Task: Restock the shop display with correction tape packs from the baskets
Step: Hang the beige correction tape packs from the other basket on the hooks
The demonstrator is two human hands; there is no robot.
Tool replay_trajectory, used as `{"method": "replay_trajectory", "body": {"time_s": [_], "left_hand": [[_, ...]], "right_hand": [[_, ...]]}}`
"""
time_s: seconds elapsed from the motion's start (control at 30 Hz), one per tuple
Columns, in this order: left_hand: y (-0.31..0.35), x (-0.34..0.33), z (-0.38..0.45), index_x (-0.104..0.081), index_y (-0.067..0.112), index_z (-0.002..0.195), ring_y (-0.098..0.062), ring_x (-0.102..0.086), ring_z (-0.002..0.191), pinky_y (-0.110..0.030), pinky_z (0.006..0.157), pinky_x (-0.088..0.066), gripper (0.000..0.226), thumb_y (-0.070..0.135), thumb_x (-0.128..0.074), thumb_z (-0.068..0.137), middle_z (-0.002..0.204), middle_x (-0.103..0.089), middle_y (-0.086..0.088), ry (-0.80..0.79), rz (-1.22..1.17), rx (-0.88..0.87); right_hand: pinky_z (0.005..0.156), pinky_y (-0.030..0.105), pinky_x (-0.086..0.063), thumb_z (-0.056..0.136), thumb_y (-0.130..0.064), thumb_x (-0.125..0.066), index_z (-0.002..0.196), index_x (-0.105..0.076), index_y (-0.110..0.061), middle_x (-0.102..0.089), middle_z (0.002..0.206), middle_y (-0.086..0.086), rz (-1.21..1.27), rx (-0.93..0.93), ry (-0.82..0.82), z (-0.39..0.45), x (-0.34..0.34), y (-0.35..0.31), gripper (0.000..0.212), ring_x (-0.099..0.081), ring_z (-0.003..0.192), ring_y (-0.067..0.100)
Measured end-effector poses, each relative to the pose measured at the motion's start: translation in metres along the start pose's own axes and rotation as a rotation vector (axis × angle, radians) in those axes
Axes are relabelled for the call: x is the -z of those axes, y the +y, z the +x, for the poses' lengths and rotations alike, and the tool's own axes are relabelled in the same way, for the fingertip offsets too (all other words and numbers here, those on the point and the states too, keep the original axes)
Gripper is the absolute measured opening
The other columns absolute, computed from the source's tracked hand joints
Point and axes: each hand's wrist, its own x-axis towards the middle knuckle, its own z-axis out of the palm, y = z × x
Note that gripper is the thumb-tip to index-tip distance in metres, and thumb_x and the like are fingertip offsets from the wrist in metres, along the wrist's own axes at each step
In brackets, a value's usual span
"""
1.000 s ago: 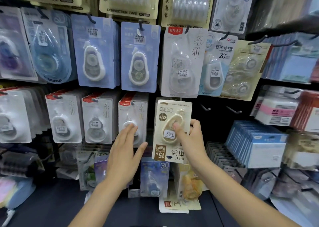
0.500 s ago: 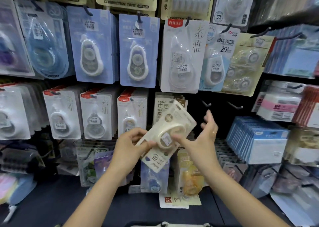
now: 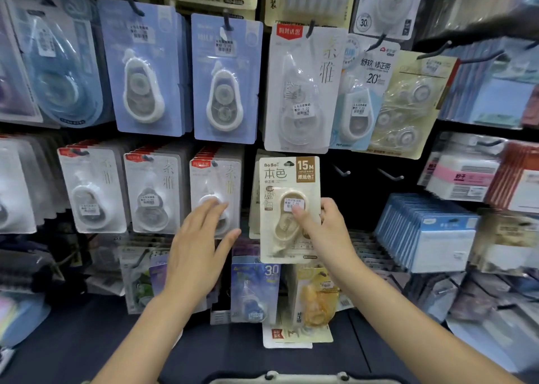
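Note:
A beige correction tape pack (image 3: 287,208) marked 15 M stands upright against the display wall in the middle row, in front of more packs of the same kind. My right hand (image 3: 323,232) grips its right edge, thumb on the blister with the price sticker. My left hand (image 3: 201,246) is flat and empty, fingers apart, just in front of the white pack (image 3: 215,185) hanging to the left. A basket rim (image 3: 306,378) shows at the bottom edge.
Blue packs (image 3: 224,77) and a white pack (image 3: 300,88) hang in the row above. Two bare hooks (image 3: 342,171) (image 3: 390,175) stick out right of the beige pack. Blue boxes (image 3: 428,232) stand at the right; more packs (image 3: 253,293) hang below.
The beige pack was upside down, was turned by both hands, and is now upright at the hook. My left hand let go and moved left.

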Motion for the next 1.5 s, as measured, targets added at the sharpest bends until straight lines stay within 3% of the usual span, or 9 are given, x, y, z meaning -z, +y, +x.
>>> {"method": "replay_trajectory", "body": {"time_s": [0.33,0.53,0.67,0.77,0.87,1.1,1.3,1.4,1.5], "left_hand": [[-0.005,-0.008,0.000,-0.047,0.016,0.138,-0.024,-0.039,0.135,-0.043,0.106,-0.038,0.051,0.038,-0.056,0.093,0.150,-0.037,-0.002,0.005,0.126,-0.076],[-0.004,-0.011,-0.007,-0.042,0.018,0.142,-0.025,-0.030,0.141,-0.046,0.113,-0.030,0.053,0.040,-0.052,0.095,0.154,-0.033,-0.004,-0.045,0.110,-0.057],[0.002,-0.026,-0.033,-0.050,0.015,0.134,-0.025,-0.039,0.132,-0.035,0.107,-0.031,0.044,0.035,-0.055,0.096,0.143,-0.047,-0.005,-0.076,-0.004,-0.062],[0.004,-0.048,-0.075,-0.055,0.014,0.127,-0.023,-0.046,0.121,-0.028,0.097,-0.032,0.036,0.031,-0.056,0.095,0.133,-0.053,-0.003,-0.233,-0.074,-0.020],[0.004,-0.074,-0.132,-0.058,0.018,0.122,-0.021,-0.048,0.121,-0.029,0.095,-0.035,0.031,0.034,-0.056,0.096,0.128,-0.055,0.000,-0.487,-0.102,0.094],[0.010,-0.118,-0.267,-0.051,0.027,0.130,-0.018,-0.046,0.127,-0.036,0.107,-0.037,0.041,0.048,-0.047,0.096,0.144,-0.045,0.004,-1.146,-0.003,0.149],[0.025,-0.130,-0.298,-0.054,0.029,0.128,-0.016,-0.049,0.124,-0.030,0.104,-0.037,0.039,0.050,-0.046,0.096,0.138,-0.053,0.005,-1.086,-0.116,0.300],[0.032,-0.132,-0.287,-0.055,0.021,0.128,-0.017,-0.051,0.125,-0.032,0.105,-0.039,0.036,0.040,-0.051,0.097,0.135,-0.055,0.002,-0.917,-0.282,0.431],[0.044,-0.131,-0.275,-0.046,0.015,0.136,-0.018,-0.051,0.124,-0.032,0.102,-0.041,0.049,0.037,-0.057,0.094,0.136,-0.052,-0.004,-0.702,-0.514,0.739]], "right_hand": [[0.084,0.034,-0.052,0.091,-0.035,-0.059,0.109,-0.051,-0.025,-0.062,0.106,-0.010,0.119,-0.119,0.010,0.013,-0.025,0.020,0.022,-0.062,0.101,0.012],[0.103,0.043,-0.041,0.093,-0.043,-0.053,0.142,-0.028,-0.009,-0.043,0.140,0.007,-0.058,-0.205,-0.022,0.046,-0.034,0.030,0.064,-0.045,0.127,0.026],[0.090,0.026,-0.042,0.091,-0.043,-0.056,0.134,-0.034,-0.005,-0.050,0.126,0.008,-0.226,-0.141,0.046,0.028,-0.026,0.058,0.061,-0.051,0.113,0.020],[0.087,0.029,-0.042,0.090,-0.032,-0.061,0.123,-0.044,-0.006,-0.054,0.099,-0.003,-0.252,-0.220,0.019,-0.016,-0.014,0.095,0.046,-0.052,0.098,0.016],[0.080,0.022,-0.044,0.088,-0.022,-0.065,0.107,-0.049,-0.010,-0.053,0.082,-0.006,-0.300,-0.258,-0.235,-0.085,0.002,0.145,0.028,-0.055,0.079,0.007],[0.094,0.033,-0.042,0.086,-0.047,-0.062,0.132,-0.040,-0.006,-0.055,0.128,0.016,-1.128,-0.430,-0.849,-0.212,0.051,0.236,0.065,-0.050,0.120,0.030],[0.091,0.033,-0.045,0.079,-0.020,-0.076,0.147,-0.015,-0.006,-0.044,0.138,0.020,-0.834,-0.629,-0.610,-0.227,0.046,0.230,0.092,-0.051,0.122,0.033],[0.080,0.038,-0.055,0.081,-0.006,-0.071,0.137,-0.035,-0.009,-0.056,0.126,0.015,-0.375,-0.883,-0.384,-0.222,0.064,0.213,0.066,-0.059,0.107,0.030],[0.064,0.032,-0.055,0.086,-0.004,-0.065,0.121,-0.045,-0.023,-0.064,0.110,0.003,0.032,-0.887,-0.184,-0.236,0.078,0.185,0.045,-0.064,0.093,0.019]]}}
